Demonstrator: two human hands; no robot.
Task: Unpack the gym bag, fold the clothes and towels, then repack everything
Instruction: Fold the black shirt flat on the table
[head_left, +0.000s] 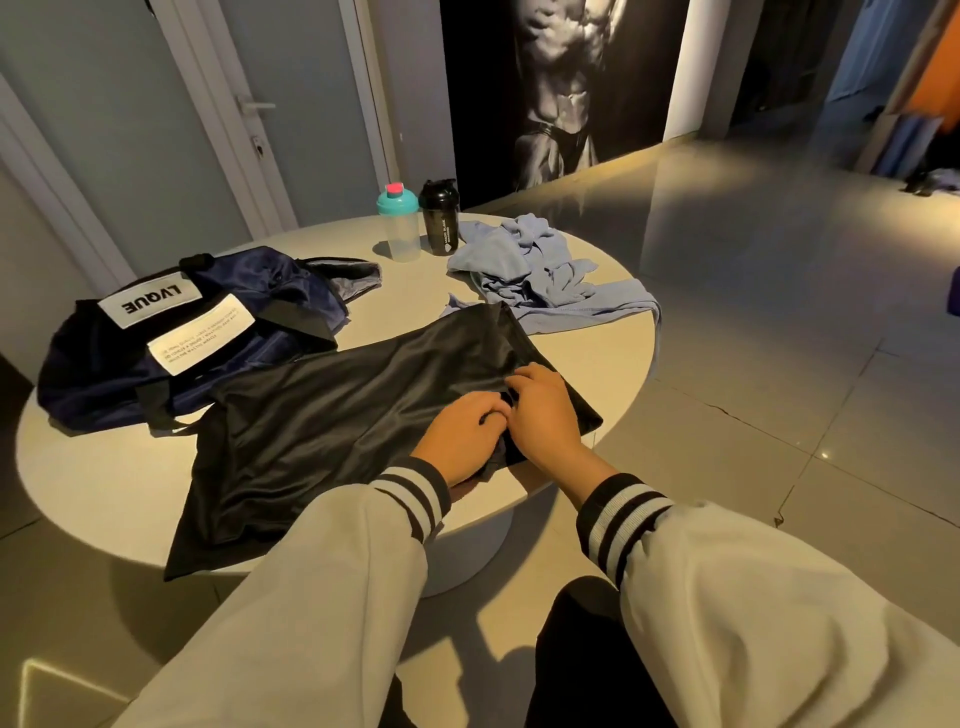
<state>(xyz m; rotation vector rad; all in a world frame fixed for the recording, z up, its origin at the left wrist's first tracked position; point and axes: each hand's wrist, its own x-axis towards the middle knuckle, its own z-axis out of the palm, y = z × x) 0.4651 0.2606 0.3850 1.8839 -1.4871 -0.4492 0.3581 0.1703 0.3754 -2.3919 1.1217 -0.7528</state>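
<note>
Left hand (467, 431), right hand (545, 410) pinch one black garment (337, 415); two bottles (398, 222) (439, 217), one bag (104, 364).

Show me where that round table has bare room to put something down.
Bare table shows in the middle, between the bag, the bottles, the blue cloth and the black garment. Another strip follows the near left rim below the bag. The near right is crowded: the left hand and right hand grip the garment.
</note>
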